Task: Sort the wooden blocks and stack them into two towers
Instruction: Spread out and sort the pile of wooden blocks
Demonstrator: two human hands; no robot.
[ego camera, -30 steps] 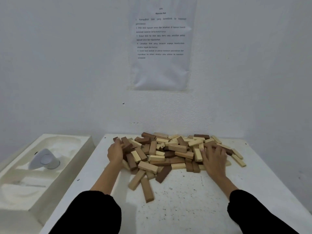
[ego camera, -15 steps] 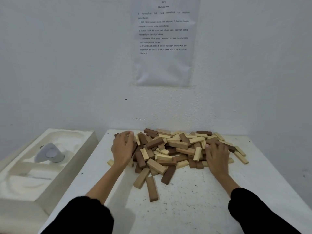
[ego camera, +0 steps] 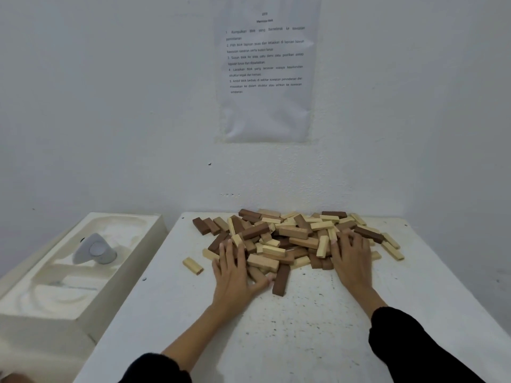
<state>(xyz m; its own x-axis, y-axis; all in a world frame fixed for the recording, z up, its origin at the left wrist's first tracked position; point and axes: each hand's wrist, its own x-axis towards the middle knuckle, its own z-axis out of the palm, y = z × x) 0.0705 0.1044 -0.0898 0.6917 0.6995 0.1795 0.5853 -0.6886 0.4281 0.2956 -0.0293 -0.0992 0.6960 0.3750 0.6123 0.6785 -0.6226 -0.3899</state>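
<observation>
A loose heap of rectangular wooden blocks (ego camera: pixel 293 233), pale and dark brown mixed, lies at the far end of the speckled white table (ego camera: pixel 304 335), close to the wall. The left hand (ego camera: pixel 235 275) lies flat with fingers spread on the heap's near-left edge, grasping nothing. The right hand (ego camera: pixel 351 261) presses flat, fingers spread, on the near-right edge. One pale block (ego camera: pixel 193 265) lies apart to the left. A white moulded foam tray (ego camera: pixel 55 305) sits beside the table.
</observation>
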